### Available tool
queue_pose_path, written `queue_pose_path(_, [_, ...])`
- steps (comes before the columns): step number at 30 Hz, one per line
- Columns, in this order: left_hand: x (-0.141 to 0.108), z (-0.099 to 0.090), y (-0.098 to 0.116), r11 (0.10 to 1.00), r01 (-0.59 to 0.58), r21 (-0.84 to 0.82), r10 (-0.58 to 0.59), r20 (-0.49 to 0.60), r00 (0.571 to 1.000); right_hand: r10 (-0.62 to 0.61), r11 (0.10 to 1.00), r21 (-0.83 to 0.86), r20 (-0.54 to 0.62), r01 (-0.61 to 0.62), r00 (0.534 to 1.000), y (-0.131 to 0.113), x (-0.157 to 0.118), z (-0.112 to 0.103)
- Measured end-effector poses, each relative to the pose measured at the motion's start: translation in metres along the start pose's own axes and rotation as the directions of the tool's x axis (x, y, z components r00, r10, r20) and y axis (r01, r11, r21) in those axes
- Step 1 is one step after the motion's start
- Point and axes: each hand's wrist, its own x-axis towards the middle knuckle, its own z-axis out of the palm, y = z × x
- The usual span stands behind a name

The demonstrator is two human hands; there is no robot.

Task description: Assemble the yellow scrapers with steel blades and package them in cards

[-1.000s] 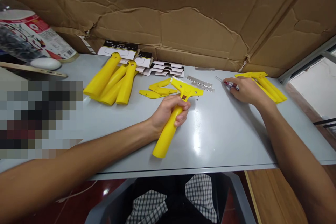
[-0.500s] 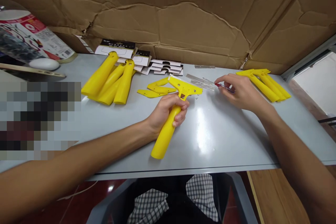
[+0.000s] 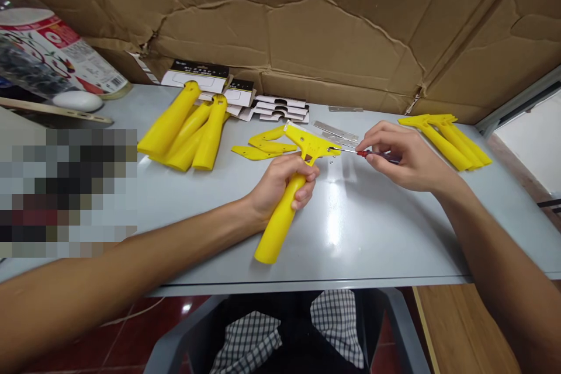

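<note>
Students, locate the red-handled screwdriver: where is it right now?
In the head view, right of centre, the red-handled screwdriver is pinched in the right hand, its tip at the head of the yellow plastic scraper held in the left hand.

Scraper handles [image 3: 169, 117] left of steel blades [image 3: 335, 131]

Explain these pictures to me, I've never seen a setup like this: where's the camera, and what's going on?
One camera is worn on a person's head, looking down at their own bare hands over a grey table. The left hand holds a yellow scraper by its grip. The right hand holds a small red-handled screwdriver, its tip at the scraper's head. Also on the table lie more yellow grips, flat yellow pieces, steel blades and printed cards.
</note>
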Motion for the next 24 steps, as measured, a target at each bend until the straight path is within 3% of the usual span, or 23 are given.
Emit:
queue_pose_path(6, [0.000,-0.001,0.000,1.000,-0.001,0.009,0.001,0.003,1.000,-0.018,1.000,0.017,-0.009,0.018,1.000,-0.002,0.000,0.000])
queue_pose_path(14, [0.000,0.001,-0.003,1.000,-0.009,0.026,0.010,-0.045,0.999,-0.177,0.965,-0.190,0.024,0.178,0.984,-0.008,-0.003,-0.003])
queue_pose_path(24, [-0.002,0.006,-0.004,0.999,-0.040,0.034,0.043,-0.083,0.996,-0.180,0.831,-0.493,0.201,0.258,0.963,-0.057,0.012,-0.025])
